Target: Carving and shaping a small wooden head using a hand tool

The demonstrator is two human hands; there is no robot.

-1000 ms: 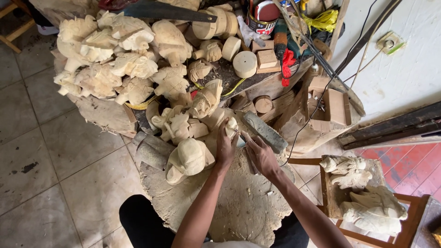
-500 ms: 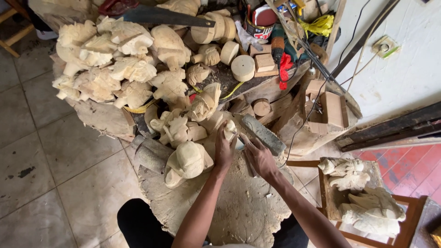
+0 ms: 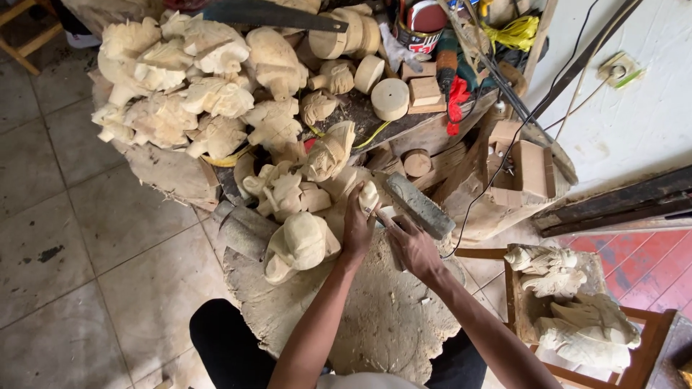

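On a chip-strewn stump, L hand grips a pale wood carving; R hand closes on a dark mallet. Unfinished figures pile behind; finished carvings fill a wooden crate at R.

Two hands, left and right. One mallet by the right hand. One saw beyond them. Three carved figures right of them. Carvings heaped ahead: too many to count.

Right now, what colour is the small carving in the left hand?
Pale cream, bare unpainted wood: the small carving in the left hand, seen in the head view.
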